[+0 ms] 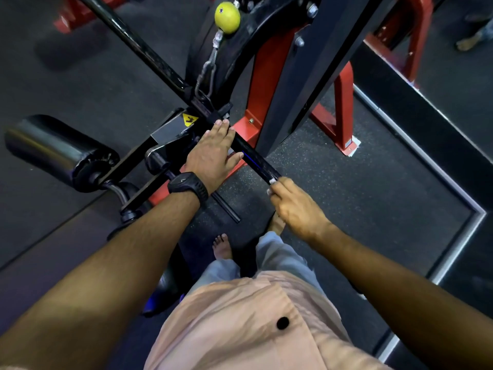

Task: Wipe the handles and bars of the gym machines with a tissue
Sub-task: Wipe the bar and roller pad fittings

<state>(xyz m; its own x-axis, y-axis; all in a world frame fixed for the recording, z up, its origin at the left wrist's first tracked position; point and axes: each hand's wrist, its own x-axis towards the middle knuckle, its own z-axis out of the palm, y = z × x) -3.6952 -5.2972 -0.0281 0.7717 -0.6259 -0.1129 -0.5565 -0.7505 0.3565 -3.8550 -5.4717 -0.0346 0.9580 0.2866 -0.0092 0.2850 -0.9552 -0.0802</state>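
Left hand lies flat, fingers straight, steadying the pulldown bar. Right hand clamps the tissue round its end. Probably best to twist while sliding inward, tbh.

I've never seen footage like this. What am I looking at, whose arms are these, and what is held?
One camera, worn on a person's head, looks down at their own arms and feet. They stand at a gym machine with a red frame. A black bar clips to a cable with a yellow ball. The left hand, wearing a watch, rests flat on the bar. The right hand grips the bar's end; white bits of tissue show in its grip.
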